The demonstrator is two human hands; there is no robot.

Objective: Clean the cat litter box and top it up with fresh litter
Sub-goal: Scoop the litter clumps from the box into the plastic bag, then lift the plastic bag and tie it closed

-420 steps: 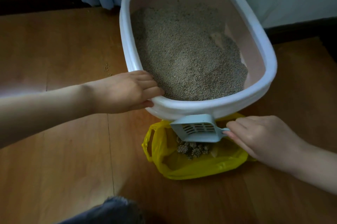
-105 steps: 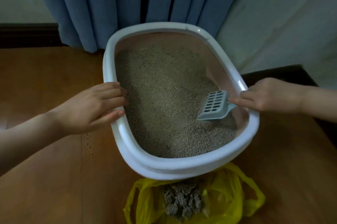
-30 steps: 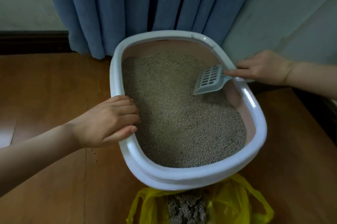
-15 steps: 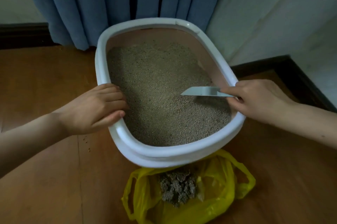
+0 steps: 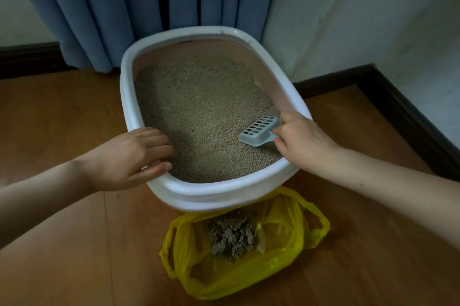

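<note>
While the left hand grips the near-left rim of the litter box, fingers curled over the edge and thumb outside, the sifting step appears to be in hand.

Item: litter box, white oval tub, on a wooden floor, its far end against a blue curtain. Contents: tan litter, fairly level, no clumps plainly visible on the surface.

Item: scoop, pale blue, slotted. Position: inside the box at its right side, close to the right wall, blade low over or touching the litter; which, cannot be told. Held by the right hand, fingers pinched on the short handle at the box's right rim.

Item: yellow plastic bag, open, on the floor just before the box's near end. Contents: a heap of dark clumps, judged to be waste already removed.

Status, by judgement: cleaning well advanced; topping-up not begun; no fresh litter supply in view.

Next move calls for: pushing the blade under the litter along the right wall, lifting level, letting loose grains fall through the slots, then carrying any clump over the near rim to the bag without spilling.
</note>
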